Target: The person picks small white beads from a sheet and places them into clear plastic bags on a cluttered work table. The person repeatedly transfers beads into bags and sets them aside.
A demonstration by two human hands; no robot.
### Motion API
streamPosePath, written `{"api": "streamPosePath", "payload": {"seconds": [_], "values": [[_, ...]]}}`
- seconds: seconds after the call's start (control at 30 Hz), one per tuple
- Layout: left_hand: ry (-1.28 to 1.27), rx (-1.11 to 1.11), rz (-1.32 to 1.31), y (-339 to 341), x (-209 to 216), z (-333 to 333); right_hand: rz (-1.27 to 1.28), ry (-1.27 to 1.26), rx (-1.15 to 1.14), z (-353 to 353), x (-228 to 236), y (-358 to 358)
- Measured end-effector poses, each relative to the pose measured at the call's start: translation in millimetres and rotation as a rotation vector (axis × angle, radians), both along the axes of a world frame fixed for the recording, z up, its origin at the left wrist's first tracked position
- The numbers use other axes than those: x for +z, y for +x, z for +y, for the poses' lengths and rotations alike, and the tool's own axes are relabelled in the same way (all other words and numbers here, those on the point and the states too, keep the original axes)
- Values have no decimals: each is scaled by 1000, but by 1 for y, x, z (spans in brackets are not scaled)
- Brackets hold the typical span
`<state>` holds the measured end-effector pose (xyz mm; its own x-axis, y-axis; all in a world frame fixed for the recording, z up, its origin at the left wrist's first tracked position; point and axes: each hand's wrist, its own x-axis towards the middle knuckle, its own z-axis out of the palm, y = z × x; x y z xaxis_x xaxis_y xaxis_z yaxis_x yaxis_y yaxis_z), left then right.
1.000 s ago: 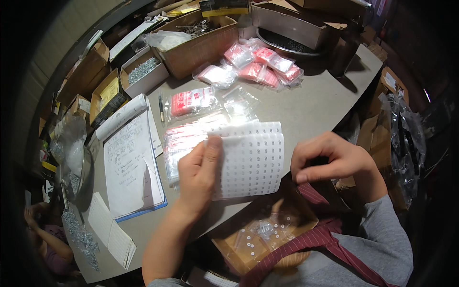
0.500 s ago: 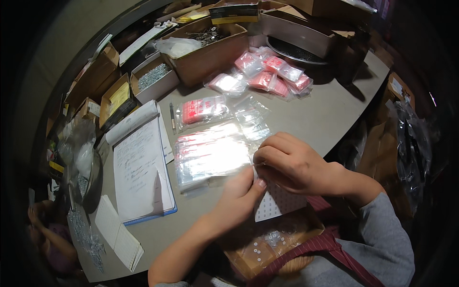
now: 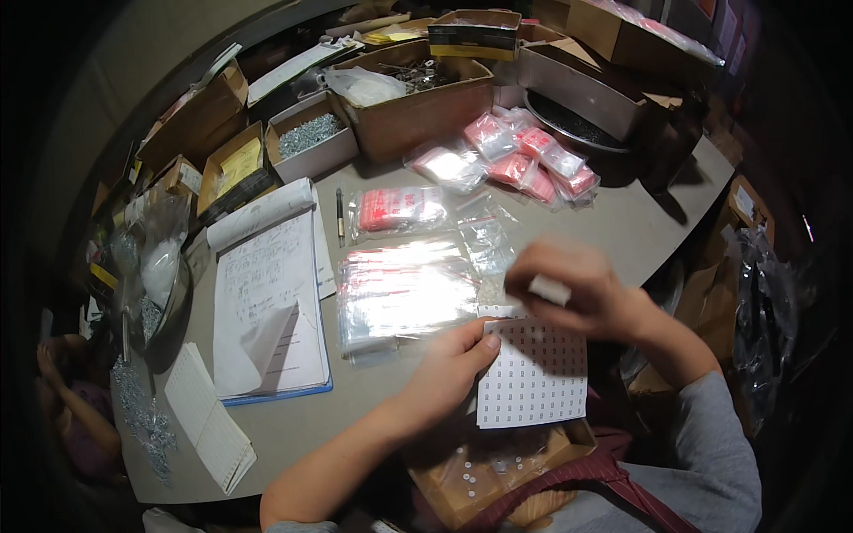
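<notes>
My left hand (image 3: 449, 360) pinches the left edge of a white sheet of small printed labels (image 3: 533, 382) between thumb and fingers. Above the sheet's upper edge, my right hand (image 3: 582, 280) is curled and smeared by motion. A small white paper-like piece (image 3: 550, 290) shows at its fingers; its exact kind is unclear. A stack of clear zip bags with red stripes (image 3: 400, 293) lies left of the hands. Beyond it are loose clear bags (image 3: 484, 235) and a packed bundle of red-topped bags (image 3: 400, 210). Below the sheet, a shallow carton (image 3: 582, 437) holds small white round pieces (image 3: 469, 480).
A clipboard with written pages (image 3: 267, 311) and a pen (image 3: 339, 218) lie left. Cartons, one with screws (image 3: 306, 138) and a larger brown one (image 3: 426, 115), line the back. More bagged bundles (image 3: 533, 164) sit before a dark round tray (image 3: 577, 124). Another person's arm (image 3: 84, 413) shows far left.
My right hand has drawn up and away from the sheet's upper edge, with a white piece now showing in it. More of the sheet is visible. The whole view has shifted slightly.
</notes>
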<state>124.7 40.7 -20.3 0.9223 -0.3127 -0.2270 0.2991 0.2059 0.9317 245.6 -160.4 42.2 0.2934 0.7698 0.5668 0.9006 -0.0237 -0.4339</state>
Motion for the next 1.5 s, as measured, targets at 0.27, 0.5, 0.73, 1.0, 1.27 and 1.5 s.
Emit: {"api": "streamPosePath", "payload": {"seconds": [0.27, 0.5, 0.73, 1.0, 1.27, 1.5], "values": [[272, -13, -231, -4, 15, -8, 336, -399, -221, 20, -13, 114], [364, 3, -322, -4, 8, -6, 191, -552, -159, 32, -27, 103], [366, -14, -295, -5, 14, -6, 131, -788, -301, 20, -15, 114], [355, -28, -275, -4, 14, -8, 227, -1261, -319, -10, 29, 83], [357, -8, -381, -6, 8, -8, 123, -492, -131, 25, -8, 126], [439, 37, -510, -8, 8, -11, -313, -434, -162, 37, -31, 121]]}}
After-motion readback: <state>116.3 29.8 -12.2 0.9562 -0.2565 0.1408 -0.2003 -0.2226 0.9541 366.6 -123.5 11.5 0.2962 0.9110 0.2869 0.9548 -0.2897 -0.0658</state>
